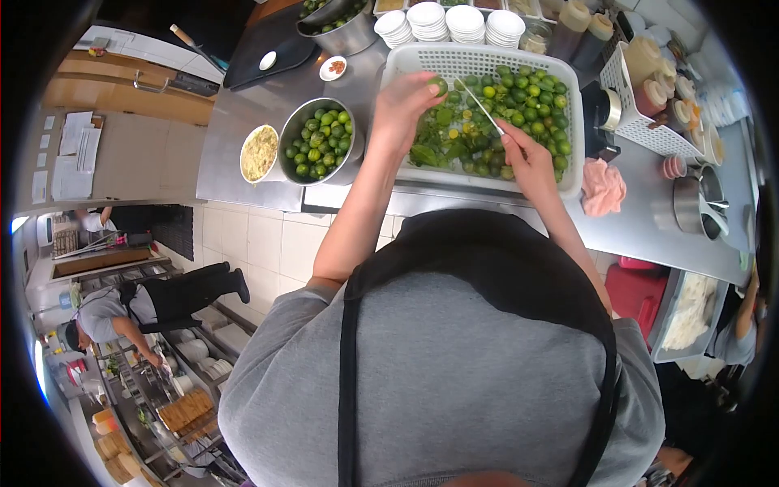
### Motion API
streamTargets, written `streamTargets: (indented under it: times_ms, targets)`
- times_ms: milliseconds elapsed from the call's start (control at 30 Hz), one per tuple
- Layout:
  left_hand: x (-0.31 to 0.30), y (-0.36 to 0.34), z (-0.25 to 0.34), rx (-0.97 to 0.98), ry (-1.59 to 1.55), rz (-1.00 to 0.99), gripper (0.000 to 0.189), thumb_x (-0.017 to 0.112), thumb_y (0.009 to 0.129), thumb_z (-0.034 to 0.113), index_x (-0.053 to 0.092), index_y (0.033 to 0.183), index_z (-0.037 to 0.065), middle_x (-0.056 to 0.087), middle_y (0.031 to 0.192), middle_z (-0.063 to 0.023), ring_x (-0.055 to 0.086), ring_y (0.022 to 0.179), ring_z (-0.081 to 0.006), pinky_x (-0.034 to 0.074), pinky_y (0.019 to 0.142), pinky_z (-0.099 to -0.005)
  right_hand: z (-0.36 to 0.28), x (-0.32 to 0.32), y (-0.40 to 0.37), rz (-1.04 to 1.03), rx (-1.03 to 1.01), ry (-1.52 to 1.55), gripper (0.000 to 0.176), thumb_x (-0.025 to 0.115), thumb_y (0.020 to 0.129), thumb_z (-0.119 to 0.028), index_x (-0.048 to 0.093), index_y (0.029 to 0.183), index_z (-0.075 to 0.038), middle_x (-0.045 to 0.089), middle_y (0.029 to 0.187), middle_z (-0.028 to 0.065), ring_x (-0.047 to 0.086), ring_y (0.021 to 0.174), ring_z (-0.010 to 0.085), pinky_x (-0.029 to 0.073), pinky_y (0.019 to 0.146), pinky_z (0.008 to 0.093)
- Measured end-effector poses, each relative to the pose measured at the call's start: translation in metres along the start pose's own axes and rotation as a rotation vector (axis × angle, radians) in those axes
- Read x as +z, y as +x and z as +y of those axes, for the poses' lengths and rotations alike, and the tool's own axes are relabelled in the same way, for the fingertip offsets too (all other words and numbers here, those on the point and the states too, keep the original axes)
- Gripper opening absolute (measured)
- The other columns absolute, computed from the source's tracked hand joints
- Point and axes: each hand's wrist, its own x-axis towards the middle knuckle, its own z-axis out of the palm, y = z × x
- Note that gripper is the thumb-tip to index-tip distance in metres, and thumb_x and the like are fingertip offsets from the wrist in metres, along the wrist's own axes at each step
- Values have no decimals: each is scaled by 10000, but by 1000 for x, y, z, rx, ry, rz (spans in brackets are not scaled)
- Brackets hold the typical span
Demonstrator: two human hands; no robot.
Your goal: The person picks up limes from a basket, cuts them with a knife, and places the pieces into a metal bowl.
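My left hand (402, 107) pinches a small green lime (439, 84) over the left part of a white perforated plastic basket (578, 122). In my right hand (529, 165) is a small knife (480, 105), its thin blade slanting up and left towards the lime, apart from it. Many loose green limes (535, 101) fill the basket's right side. Green leaves (434, 146) and a few cut yellowish pieces lie below my left hand. Left of my forearm, a metal pot (354, 154) holds more whole limes.
A bowl of pale chopped food (260, 152) stands beside the pot. White dish stacks (428, 20) line the back. At right are a pink cloth (603, 187), a bottle basket (641, 114) and metal pots (688, 204). A co-worker (122, 312) bends over shelves at lower left.
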Motion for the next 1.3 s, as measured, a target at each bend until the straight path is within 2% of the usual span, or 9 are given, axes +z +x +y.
streamTargets:
  times_ms: [133,367,433,567,633,767,867,1033,1300]
  targets:
    - [10,2,13,22,138,3,229,619,800,12,576,1022,-22,610,944,-87,590,879,-148,487,840,-321,-12,-6,-5,14,30,116,286,528,898,-173,581,1173,-113,553,668,-4,456,584,46,387,555,205]
    - [3,9,5,113,164,28,226,631,782,-22,593,1004,-10,611,928,-77,594,859,-146,493,810,-311,-25,0,-10,22,-219,179,282,524,904,-159,580,1170,-86,518,665,-20,426,576,43,376,547,201]
    - [2,8,6,98,167,38,212,627,783,-28,597,992,-13,616,924,-76,597,863,-150,496,806,-314,-26,-1,-10,-19,-94,187,279,527,900,-159,584,1164,-88,526,658,-11,429,572,45,378,546,209]
    - [2,5,6,76,120,51,220,626,786,-23,593,1003,-14,620,927,-81,598,868,-154,500,805,-319,-15,-1,-3,-51,-59,199,281,526,900,-165,585,1166,-98,521,643,-12,432,569,48,381,544,214]
    - [7,1,15,67,85,-9,221,616,795,-19,588,1013,-16,623,933,-87,598,867,-156,502,809,-329,-2,-3,4,-26,52,7,283,526,898,-169,586,1167,-107,516,631,-13,429,569,45,376,540,211]
    - [8,1,13,93,82,-43,217,606,805,-12,583,1020,-15,620,945,-90,596,874,-159,503,812,-340,-5,-2,-2,-14,38,118,284,525,897,-165,584,1168,-103,511,624,-15,427,561,51,371,540,213]
    - [10,2,12,77,94,7,211,599,811,-11,580,1021,-22,614,947,-91,594,879,-158,501,829,-345,-24,-3,-7,7,-29,157,285,525,896,-160,579,1167,-94,569,675,14,462,572,71,396,560,225]
    - [10,3,14,107,100,84,211,594,812,-18,574,1021,-36,605,935,-94,594,883,-160,499,839,-335,-30,0,-14,28,-199,112,278,523,896,-150,578,1158,-76,656,936,107,583,718,140,452,670,254]
    - [6,6,10,124,106,73,221,619,796,-2,581,1012,-29,617,904,-83,606,849,-151,496,813,-309,-29,1,-14,46,-269,44,273,526,890,-138,583,1147,-70,647,989,137,605,739,171,457,677,262]
